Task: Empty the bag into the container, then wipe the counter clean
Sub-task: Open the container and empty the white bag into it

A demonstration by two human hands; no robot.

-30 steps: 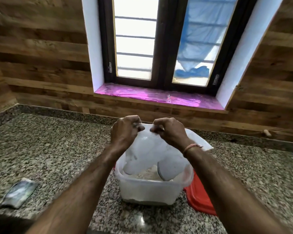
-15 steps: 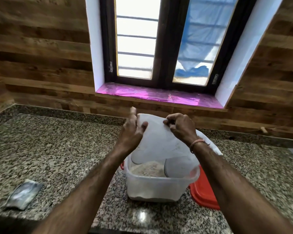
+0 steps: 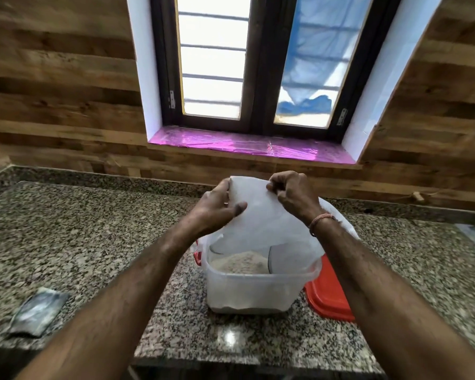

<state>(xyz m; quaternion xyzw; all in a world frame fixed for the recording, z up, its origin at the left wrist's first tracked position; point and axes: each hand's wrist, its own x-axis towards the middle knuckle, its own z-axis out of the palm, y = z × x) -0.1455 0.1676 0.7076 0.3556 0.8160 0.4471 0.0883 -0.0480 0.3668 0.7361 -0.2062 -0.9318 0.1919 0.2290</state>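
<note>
Emptying: under way and, by the look of it, close to done; bag point(image 3: 266, 215) held upside down with its mouth inside the tub point(image 3: 252, 292).
Left hand point(image 3: 217, 207): grips the bag's raised end from the left, thumb pressed flat on the near face, other fingers hidden behind the plastic.
Right hand point(image 3: 291, 196): pinches the same raised end from the right, fingers point(image 3: 274, 187) curled tight over the edge.
Bag: white and limp, hanging between the hands and the tub; looks nearly flat, so probably almost empty, though cannot tell for sure through the plastic.
Tub: clear plastic, standing on the desk point(image 3: 93, 229) straight under the bag; holds a pale heap of meal point(image 3: 242, 263).
Lid point(image 3: 329, 297): red, lying on the desk just right of the tub, partly hidden behind it.
Done: most of the pouring, judging by the heap and the slack bag.
Left: shaking out the last of it, setting the bag aside, then wiping the desk, not yet begun.
Wiper: perhaps the flat grey thing point(image 3: 39, 315) at the desk's near left, well apart from the tub; cloth or pouch, cannot tell.
Spill: none plain to see; hard to rule out on such speckled stone.
</note>
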